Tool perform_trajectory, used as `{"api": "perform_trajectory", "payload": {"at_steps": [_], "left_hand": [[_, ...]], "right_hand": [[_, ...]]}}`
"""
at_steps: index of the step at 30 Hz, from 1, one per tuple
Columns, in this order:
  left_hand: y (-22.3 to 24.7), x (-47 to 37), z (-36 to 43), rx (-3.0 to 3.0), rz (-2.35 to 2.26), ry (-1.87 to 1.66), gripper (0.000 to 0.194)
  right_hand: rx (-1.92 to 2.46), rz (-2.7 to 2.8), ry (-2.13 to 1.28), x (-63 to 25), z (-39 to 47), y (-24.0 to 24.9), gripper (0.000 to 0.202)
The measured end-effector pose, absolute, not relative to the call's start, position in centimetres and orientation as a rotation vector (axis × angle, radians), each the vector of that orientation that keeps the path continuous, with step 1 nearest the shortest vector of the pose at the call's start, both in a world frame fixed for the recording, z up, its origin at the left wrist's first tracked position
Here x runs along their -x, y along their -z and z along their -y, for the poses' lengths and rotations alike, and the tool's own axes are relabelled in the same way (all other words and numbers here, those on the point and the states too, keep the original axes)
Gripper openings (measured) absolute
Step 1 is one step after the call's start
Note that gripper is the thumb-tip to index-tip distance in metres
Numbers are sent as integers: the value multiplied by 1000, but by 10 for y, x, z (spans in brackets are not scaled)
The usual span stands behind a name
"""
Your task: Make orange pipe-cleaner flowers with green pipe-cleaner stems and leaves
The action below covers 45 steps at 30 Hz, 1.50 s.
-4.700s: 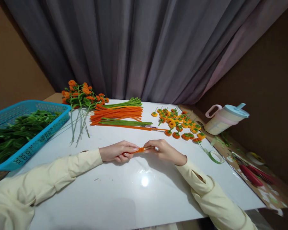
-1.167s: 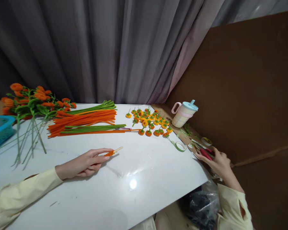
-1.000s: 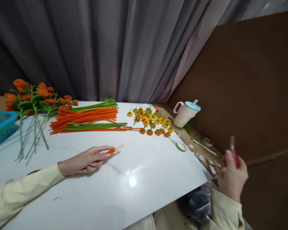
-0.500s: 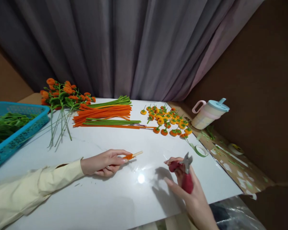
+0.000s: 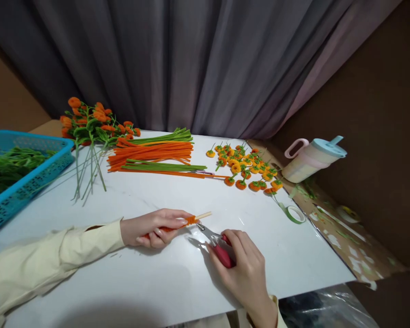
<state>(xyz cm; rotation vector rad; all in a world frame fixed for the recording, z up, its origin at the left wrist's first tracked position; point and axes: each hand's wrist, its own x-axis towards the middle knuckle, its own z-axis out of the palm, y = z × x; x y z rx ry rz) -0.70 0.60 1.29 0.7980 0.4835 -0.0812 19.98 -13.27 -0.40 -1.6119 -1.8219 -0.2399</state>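
My left hand (image 5: 157, 226) is closed around a thin wooden stick (image 5: 204, 215) with an orange pipe cleaner (image 5: 191, 220) coiled on it. The stick's bare pale tip sticks out to the right, and more orange shows beneath the fingers. In my right hand (image 5: 248, 264) is a pair of red-handled pliers (image 5: 222, 256). Their metal jaws point up and left and reach the right end of the orange coil; whether they close on the wire is too small to tell.
Orange pipe cleaners (image 5: 157, 152) and green ones (image 5: 167, 166) lie behind my hands, left of several orange and yellow flower heads (image 5: 241, 165). Finished orange flowers (image 5: 100, 116) and a blue basket (image 5: 59, 157) stand left. Green tape (image 5: 295, 214) and a tumbler (image 5: 305, 161) are right.
My right hand has moved left and turned the pliers so that their jaws come to the coil. My left hand shifts slightly right with the stick. The whole view has shifted a little.
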Motion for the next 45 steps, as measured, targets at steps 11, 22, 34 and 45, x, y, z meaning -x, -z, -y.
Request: {"api": "perform_trajectory", "payload": {"at_steps": [11, 22, 34, 45], "left_hand": [[-14, 6, -5, -775, -489, 77, 34], [-16, 6, -5, -788, -486, 76, 33], [-15, 6, -4, -754, -473, 101, 34], [-13, 1, 4, -738, -513, 31, 35]], "right_hand": [[1634, 1800, 333, -197, 131, 5, 15], [1654, 1807, 328, -198, 132, 6, 15], [1655, 1815, 345, -197, 130, 6, 12], [1726, 1805, 404, -197, 129, 4, 6]]}}
